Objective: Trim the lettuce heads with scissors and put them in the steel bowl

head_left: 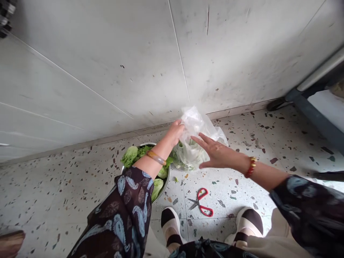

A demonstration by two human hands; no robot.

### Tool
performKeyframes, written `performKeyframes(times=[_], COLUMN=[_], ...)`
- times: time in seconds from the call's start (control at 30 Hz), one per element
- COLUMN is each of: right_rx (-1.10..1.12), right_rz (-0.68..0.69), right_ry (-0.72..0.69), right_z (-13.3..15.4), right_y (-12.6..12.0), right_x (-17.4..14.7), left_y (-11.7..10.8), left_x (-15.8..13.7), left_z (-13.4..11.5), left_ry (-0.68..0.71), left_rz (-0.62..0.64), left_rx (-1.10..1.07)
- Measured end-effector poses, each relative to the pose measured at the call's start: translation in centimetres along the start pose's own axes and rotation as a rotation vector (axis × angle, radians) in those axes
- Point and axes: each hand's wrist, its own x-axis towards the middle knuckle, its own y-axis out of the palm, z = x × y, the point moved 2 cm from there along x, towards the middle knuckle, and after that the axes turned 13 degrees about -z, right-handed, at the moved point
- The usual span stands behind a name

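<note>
A clear plastic bag (197, 123) with green leaves in its lower part rests on the speckled floor against the wall. My left hand (176, 132) is closed on the bag's upper left edge. Fingers spread, my right hand (212, 150) is at the bag's front right side; whether it touches the plastic I cannot tell. Under my left forearm stands a round metal basin (168, 179) holding several heads of lettuce (157, 188), partly hidden by my sleeve. Red-handled scissors (200, 202) lie on the floor in front of the bag, blades parted.
A pale wall (107, 64) rises behind the bag. At the right stands a grey metal frame (317, 111) with a dark foot. My shoes (170, 222) flank the scissors. A small leaf scrap (175, 179) lies beside the basin, and a brown object (12, 243) shows at lower left.
</note>
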Motion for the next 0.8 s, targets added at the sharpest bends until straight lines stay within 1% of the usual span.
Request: performKeyframes(times=[0.07,0.13,0.17,0.23,0.27,0.3,0.33,0.4,0.43,0.47,0.5,0.53,0.6,0.67,0.73,0.8], right_rx=[-0.037,-0.018,0.014,0.078,0.094,0.097,0.088,0.044,0.021,0.001,-0.014,-0.025,-0.045,-0.078,-0.104,-0.111], right_rz=[-0.068,-0.136,-0.166,-0.221,-0.237,-0.241,-0.231,-0.206,-0.204,-0.208,-0.216,-0.219,-0.203,-0.166,-0.15,-0.159], right_ry=[0.069,0.157,0.19,0.225,0.227,0.222,0.218,0.228,0.234,0.234,0.229,0.22,0.21,0.242,0.263,0.204], right_z=[-0.4,-1.8,-2.6,-4.1,-4.6,-4.9,-5.1,-4.9,-4.7,-4.3,-3.9,-3.4,-2.4,-1.3,0.0,1.5], right_y=[1.8,2.2,1.9,0.6,-0.1,-0.7,-1.1,-1.4,-1.3,-1.1,-0.9,-0.6,-0.4,-0.6,-1.3,-2.1], right_x=[1.0,2.2,2.9,3.8,4.1,4.3,4.4,4.2,4.1,3.9,3.8,3.8,3.8,3.9,4.1,4.2], left_y=[0.4,-0.2,-1.0,-3.1,-4.1,-5.0,-5.6,-6.2,-6.2,-6.1,-5.8,-5.4,-4.8,-4.9,-5.8,-7.4], left_x=[0.1,-0.3,-0.6,-1.7,-2.4,-3.1,-3.8,-5.1,-5.5,-5.8,-5.9,-5.9,-6.0,-6.3,-6.9,-7.7], left_z=[-0.5,-0.6,-0.5,0.4,1.4,2.7,4.4,8.2,10.1,11.7,13.0,13.9,14.6,13.8,12.4,10.9], left_ry=[0.047,0.143,0.218,0.388,0.45,0.491,0.497,0.486,0.512,0.549,0.593,0.64,0.705,0.756,0.826,0.895], left_rz=[0.046,0.053,0.028,-0.037,-0.022,0.044,0.174,0.502,0.609,0.658,0.669,0.651,0.602,0.569,0.543,0.497], left_rx=[-0.063,-0.066,-0.027,0.151,0.271,0.4,0.524,0.755,0.87,0.975,1.061,1.13,1.208,1.211,1.171,1.136])
